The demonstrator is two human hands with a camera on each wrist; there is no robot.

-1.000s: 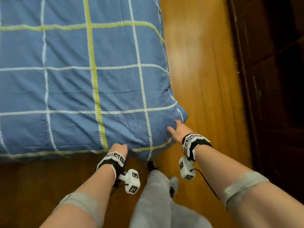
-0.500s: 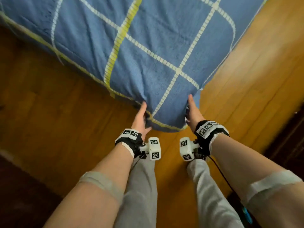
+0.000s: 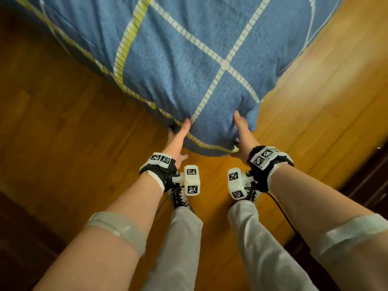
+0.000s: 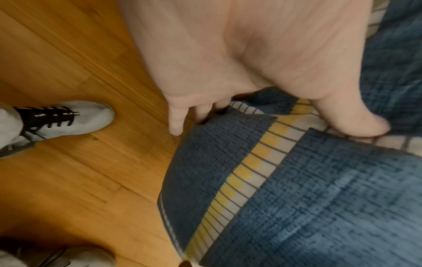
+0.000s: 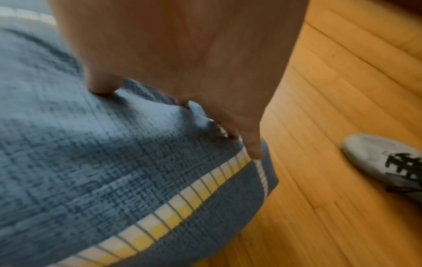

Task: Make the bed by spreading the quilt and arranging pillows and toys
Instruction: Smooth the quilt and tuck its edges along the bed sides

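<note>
Head view: the corner of a blue quilt (image 3: 189, 66), crossed by white and yellow grid stripes, fills the upper centre of the frame and hangs over a wooden floor (image 3: 63, 143). The left hand (image 3: 178, 137) grips the quilt's lower edge left of centre, thumb on the upper face and fingers tucked beneath the hem. The right hand (image 3: 241, 135) grips the same corner right of centre, thumb on top, fingers under the edge. Both hands are thus closed on the cloth, 1 on each side of the corner tip.

Below the hands, at lower centre, 2 legs in light grey trousers (image 3: 184, 238) stand on the floor, and 2 white marker-covered blocks (image 3: 192, 179) project from the black wrist straps. A dark piece of furniture (image 3: 369, 175) borders the right edge of the frame.

Left wrist view: the thumb presses the yellow and white stripe at right centre, while the fingers (image 4: 175, 119) curl under the folded hem; a white shoe with black laces (image 4: 68, 119) lies at centre left.

Right wrist view: the quilt occupies the left and lower frame, the fingers (image 5: 251, 142) pinch the hem at the corner, and another white shoe (image 5: 385, 159) lies at the right edge.
</note>
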